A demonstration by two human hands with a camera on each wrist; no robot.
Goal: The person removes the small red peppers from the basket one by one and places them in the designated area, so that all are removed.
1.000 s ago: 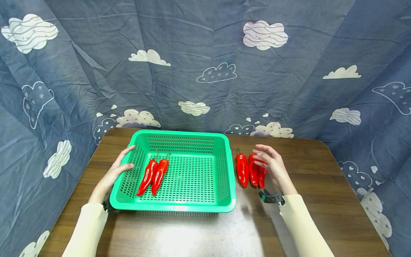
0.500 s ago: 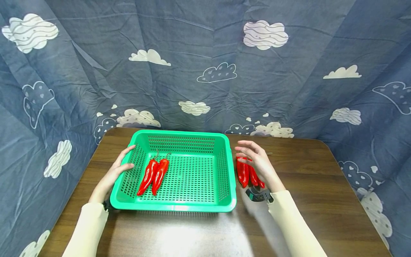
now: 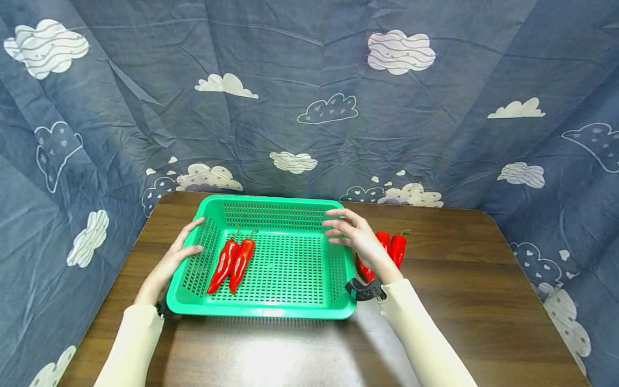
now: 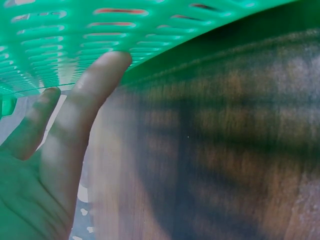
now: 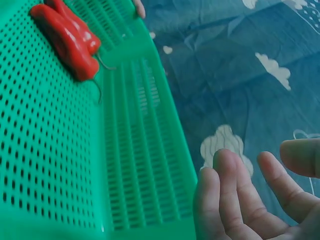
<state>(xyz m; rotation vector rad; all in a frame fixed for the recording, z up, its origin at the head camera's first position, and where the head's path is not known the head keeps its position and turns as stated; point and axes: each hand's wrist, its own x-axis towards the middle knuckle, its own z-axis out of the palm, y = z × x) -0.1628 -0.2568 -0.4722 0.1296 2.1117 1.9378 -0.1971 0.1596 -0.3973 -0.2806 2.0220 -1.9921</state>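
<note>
Two red peppers [image 3: 224, 267] side by side in green basket [image 3: 261, 312], nr its L wall, stems twd far side. Three more peppers [image 3: 397, 250] on table [image 3: 464, 279], just R of basket, partly hidden behind R hand [image 3: 361, 237]. Above basket's R rim w/ R hand, fingers apart & slightly bent; can't tell if touching rim. At basket's L side: L hand [image 3: 169, 262], thumb & fingers nearly straight, spread, touching it.

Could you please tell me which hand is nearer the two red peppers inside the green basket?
Left. The left hand is at the left side of the green basket, close to the red peppers. The right hand is at the basket's right rim, across from them.
</note>
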